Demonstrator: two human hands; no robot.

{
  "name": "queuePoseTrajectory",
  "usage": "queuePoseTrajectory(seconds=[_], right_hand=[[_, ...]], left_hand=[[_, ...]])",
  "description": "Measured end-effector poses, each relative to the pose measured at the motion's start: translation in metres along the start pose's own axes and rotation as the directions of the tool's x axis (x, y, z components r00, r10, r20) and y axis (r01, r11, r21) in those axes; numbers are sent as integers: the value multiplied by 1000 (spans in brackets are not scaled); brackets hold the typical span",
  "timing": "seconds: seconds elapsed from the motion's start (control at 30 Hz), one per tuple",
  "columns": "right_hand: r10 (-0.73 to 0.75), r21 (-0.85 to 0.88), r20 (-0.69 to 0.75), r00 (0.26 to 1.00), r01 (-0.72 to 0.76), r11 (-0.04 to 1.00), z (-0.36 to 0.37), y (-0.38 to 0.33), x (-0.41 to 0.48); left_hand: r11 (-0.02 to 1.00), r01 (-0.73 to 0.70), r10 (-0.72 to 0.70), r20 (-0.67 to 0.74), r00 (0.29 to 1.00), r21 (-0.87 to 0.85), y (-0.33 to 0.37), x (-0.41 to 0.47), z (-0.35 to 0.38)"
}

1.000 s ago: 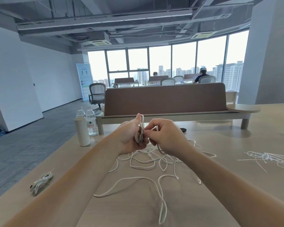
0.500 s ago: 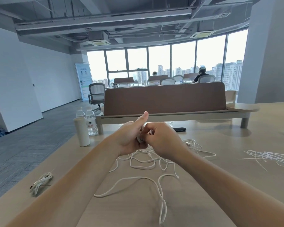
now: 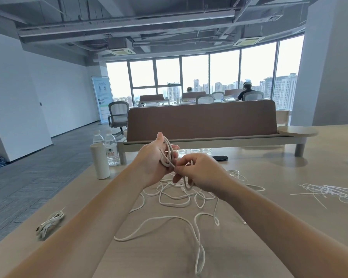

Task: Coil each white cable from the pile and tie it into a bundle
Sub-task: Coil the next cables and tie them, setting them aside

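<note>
Head view, cable coil (image 3: 167, 155) — in left hand (image 3: 154, 159)

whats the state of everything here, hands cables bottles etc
left hand: holds the coiled loops of the white cable
right hand: pinches a strand of that cable
white cable: partly coiled, not yet tied, rest trailing to the table
cable pile: loose and tangled
bundle: coiled, lying near the table's left edge
water bottles: upright, capped
white ties: loose heap
</note>
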State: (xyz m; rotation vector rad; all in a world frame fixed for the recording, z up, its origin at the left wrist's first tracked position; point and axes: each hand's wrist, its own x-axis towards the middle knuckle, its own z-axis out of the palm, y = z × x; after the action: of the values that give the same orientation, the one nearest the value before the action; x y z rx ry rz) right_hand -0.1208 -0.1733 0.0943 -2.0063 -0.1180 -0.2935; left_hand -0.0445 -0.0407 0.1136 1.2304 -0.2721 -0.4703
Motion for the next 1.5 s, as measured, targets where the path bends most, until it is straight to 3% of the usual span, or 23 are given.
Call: queuePoseTrajectory(seconds=[0.17,0.4,0.47,0.57,0.67,0.97,1.2,1.5], right_hand=[[131,21,65,989,-133,991,1,10,7],[253,-56,208,945,-247,967,-9,25,10],[288,-36,181,940,-286,957,-14,23,11],[297,76,-2,955,-296,952,-18,24,19],[265,180,-117,957,-242,953,-22,25,24],[64,46,-282,957,-53,998,-19,10,16],[-98,-320,-310,946,-7,947,-12,1,11],[2,-84,-264,965,-25,996,-19,-2,9]], left_hand=[[982,-16,19,13,1000,-188,8,-5,2],[999,-39,40,20,999,-18,16,-10,-8],[999,-31,31,33,999,17,16,-10,-10],[997,-24,22,37,999,68,14,-11,-9],[993,-44,40,32,999,105,11,-12,-5],[956,-73,72,14,997,283,6,-13,0],[927,-47,28,56,998,372,2,-14,5],[901,-66,51,47,998,430,2,-12,0]])
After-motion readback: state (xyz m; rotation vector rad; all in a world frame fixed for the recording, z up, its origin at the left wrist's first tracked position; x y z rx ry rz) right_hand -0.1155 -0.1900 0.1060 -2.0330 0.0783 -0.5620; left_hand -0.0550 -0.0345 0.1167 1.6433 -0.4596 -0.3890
